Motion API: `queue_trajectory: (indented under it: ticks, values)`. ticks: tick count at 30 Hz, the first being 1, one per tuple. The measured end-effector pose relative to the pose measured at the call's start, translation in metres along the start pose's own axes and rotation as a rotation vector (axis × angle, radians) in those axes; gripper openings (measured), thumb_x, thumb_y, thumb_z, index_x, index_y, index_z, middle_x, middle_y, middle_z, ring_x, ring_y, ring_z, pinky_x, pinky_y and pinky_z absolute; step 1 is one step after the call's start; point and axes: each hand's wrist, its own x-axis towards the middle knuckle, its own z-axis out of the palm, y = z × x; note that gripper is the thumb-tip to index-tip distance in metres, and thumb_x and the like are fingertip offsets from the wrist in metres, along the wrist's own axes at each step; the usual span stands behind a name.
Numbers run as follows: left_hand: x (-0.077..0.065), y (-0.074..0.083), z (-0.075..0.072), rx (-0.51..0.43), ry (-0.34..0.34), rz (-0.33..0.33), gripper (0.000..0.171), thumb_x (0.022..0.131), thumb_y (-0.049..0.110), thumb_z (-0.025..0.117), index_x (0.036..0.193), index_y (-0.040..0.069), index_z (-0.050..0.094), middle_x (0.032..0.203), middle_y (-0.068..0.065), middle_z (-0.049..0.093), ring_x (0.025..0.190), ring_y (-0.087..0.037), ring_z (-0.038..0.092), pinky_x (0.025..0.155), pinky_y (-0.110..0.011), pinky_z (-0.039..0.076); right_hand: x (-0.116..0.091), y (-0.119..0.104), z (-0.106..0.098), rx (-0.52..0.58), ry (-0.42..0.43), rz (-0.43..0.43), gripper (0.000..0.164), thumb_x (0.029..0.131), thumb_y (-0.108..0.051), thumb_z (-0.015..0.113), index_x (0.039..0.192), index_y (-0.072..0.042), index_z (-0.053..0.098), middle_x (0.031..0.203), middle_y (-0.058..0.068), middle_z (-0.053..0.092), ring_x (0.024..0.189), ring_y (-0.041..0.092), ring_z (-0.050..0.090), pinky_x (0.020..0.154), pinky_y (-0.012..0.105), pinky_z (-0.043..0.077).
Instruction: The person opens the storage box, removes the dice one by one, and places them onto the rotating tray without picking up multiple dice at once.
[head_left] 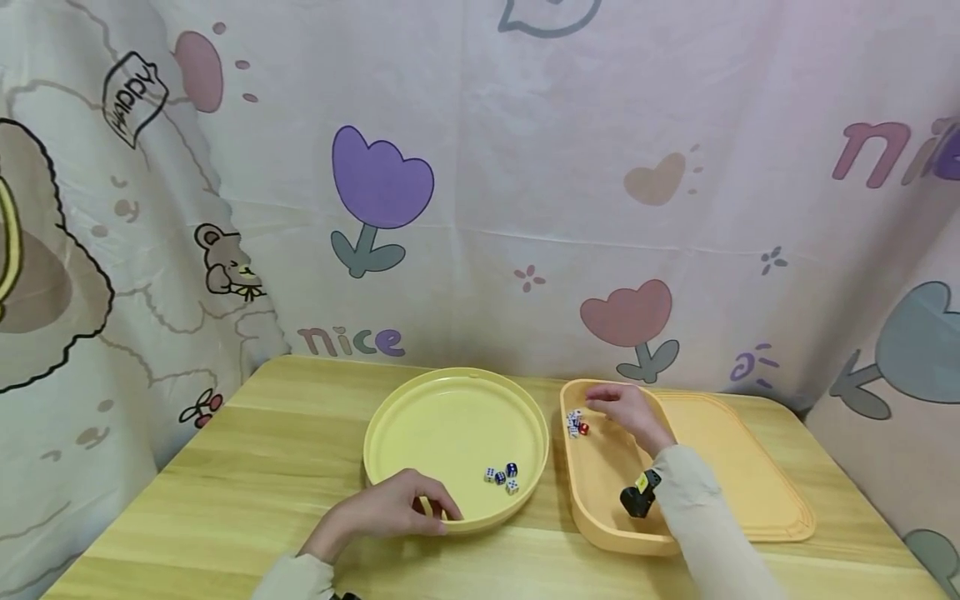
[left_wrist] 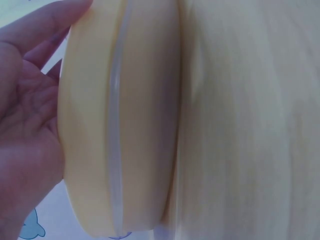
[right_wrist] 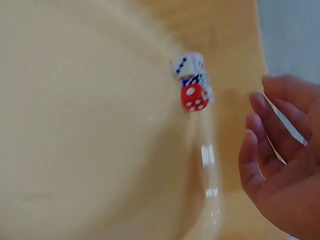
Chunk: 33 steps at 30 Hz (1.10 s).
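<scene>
My left hand (head_left: pixel 401 504) grips the near rim of a round yellow tray (head_left: pixel 420 408), with fingers over the edge. In the left wrist view, the tray's side wall (left_wrist: pixel 90 120) stands beside the palm. Several white and blue dice (head_left: pixel 500 477) lie in this tray at its near right. My right hand (head_left: pixel 626 410) hovers over the far end of a deep orange bin (head_left: pixel 581 508), its fingers loosely bent and no object visible between them. Left of those fingers, white and blue dice (right_wrist: pixel 188 65) and a red die (right_wrist: pixel 195 97) cluster against the bin's wall.
A flat orange lid (head_left: pixel 738 467) lies right of the bin, partly behind the right forearm. Everything stands on a wooden table (head_left: pixel 247 467). A printed curtain (head_left: pixel 480 167) hangs along the table's back edge.
</scene>
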Motion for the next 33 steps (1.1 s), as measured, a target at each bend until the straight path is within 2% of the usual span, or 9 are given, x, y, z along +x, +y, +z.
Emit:
queue_trajectory:
  ticks: [6, 11, 18, 23, 24, 27, 29, 31, 33]
  values:
    - [0.0, -0.001, 0.001, 0.002, 0.003, 0.003, 0.014, 0.088, 0.008, 0.069, 0.101, 0.007, 0.074, 0.093, 0.009, 0.067, 0.081, -0.001, 0.057, 0.07, -0.024, 0.052, -0.002, 0.017, -0.002, 0.01, -0.17, 0.004, 0.03, 0.087, -0.002, 0.068, 0.113, 0.012, 0.064, 0.101, 0.015, 0.069, 0.076, 0.012, 0.057, 0.064, 0.028, 0.048]
    - [0.001, -0.001, 0.002, -0.006, 0.003, 0.001, 0.014, 0.088, 0.007, 0.069, 0.101, 0.007, 0.074, 0.092, 0.009, 0.067, 0.08, -0.002, 0.057, 0.07, -0.024, 0.052, 0.0, 0.03, -0.008, 0.028, -0.287, -0.024, 0.033, 0.086, 0.0, 0.068, 0.113, 0.015, 0.061, 0.101, 0.018, 0.069, 0.082, 0.011, 0.059, 0.068, 0.028, 0.047]
    - [0.0, 0.001, 0.001, -0.009, 0.013, -0.024, 0.014, 0.087, 0.007, 0.069, 0.1, 0.007, 0.074, 0.091, 0.01, 0.066, 0.08, -0.002, 0.057, 0.07, -0.025, 0.051, 0.009, 0.043, -0.012, 0.098, -0.382, -0.09, 0.03, 0.079, -0.014, 0.077, 0.106, 0.0, 0.071, 0.095, 0.006, 0.07, 0.085, 0.011, 0.06, 0.07, 0.026, 0.047]
    - [0.0, 0.002, 0.001, -0.012, 0.015, -0.045, 0.014, 0.086, 0.006, 0.07, 0.1, 0.008, 0.074, 0.09, 0.012, 0.066, 0.08, -0.003, 0.057, 0.071, -0.025, 0.051, 0.006, 0.037, -0.009, 0.086, -0.357, -0.045, 0.033, 0.075, -0.016, 0.08, 0.104, -0.001, 0.073, 0.097, 0.008, 0.071, 0.088, 0.016, 0.06, 0.073, 0.028, 0.046]
    - [0.0, 0.003, 0.001, -0.011, 0.015, -0.045, 0.014, 0.086, 0.006, 0.07, 0.1, 0.008, 0.074, 0.09, 0.012, 0.066, 0.08, -0.003, 0.057, 0.071, -0.025, 0.051, 0.01, 0.043, -0.009, 0.09, -0.362, -0.081, 0.031, 0.076, -0.016, 0.08, 0.103, -0.004, 0.074, 0.096, 0.007, 0.071, 0.086, 0.015, 0.06, 0.071, 0.026, 0.045]
    - [-0.001, 0.003, 0.001, -0.008, 0.018, -0.049, 0.014, 0.087, 0.006, 0.07, 0.1, 0.008, 0.074, 0.09, 0.012, 0.065, 0.08, -0.003, 0.057, 0.07, -0.025, 0.051, 0.01, 0.04, -0.005, 0.055, -0.332, -0.091, 0.025, 0.077, -0.011, 0.079, 0.1, -0.003, 0.075, 0.093, 0.008, 0.071, 0.085, 0.015, 0.06, 0.072, 0.026, 0.044]
    - [-0.001, 0.003, 0.0, -0.007, 0.02, -0.052, 0.014, 0.087, 0.007, 0.07, 0.1, 0.009, 0.074, 0.09, 0.012, 0.065, 0.08, -0.003, 0.057, 0.07, -0.025, 0.051, 0.01, 0.037, -0.003, 0.024, -0.309, -0.086, 0.023, 0.078, -0.006, 0.076, 0.1, 0.001, 0.074, 0.093, 0.01, 0.071, 0.085, 0.016, 0.06, 0.072, 0.026, 0.044]
    - [0.0, 0.003, 0.0, -0.006, 0.019, -0.055, 0.014, 0.087, 0.006, 0.07, 0.1, 0.009, 0.074, 0.09, 0.013, 0.065, 0.08, -0.003, 0.057, 0.07, -0.025, 0.051, 0.004, 0.027, -0.001, -0.009, -0.278, -0.028, 0.024, 0.078, 0.0, 0.074, 0.101, 0.007, 0.071, 0.095, 0.014, 0.07, 0.088, 0.018, 0.06, 0.075, 0.025, 0.045]
    - [0.0, 0.002, 0.0, -0.007, 0.016, -0.054, 0.014, 0.087, 0.006, 0.07, 0.1, 0.009, 0.074, 0.09, 0.012, 0.065, 0.081, -0.003, 0.057, 0.071, -0.025, 0.051, 0.003, 0.024, 0.001, -0.037, -0.267, -0.013, 0.024, 0.079, 0.003, 0.072, 0.102, 0.011, 0.069, 0.097, 0.017, 0.069, 0.089, 0.018, 0.059, 0.074, 0.025, 0.045]
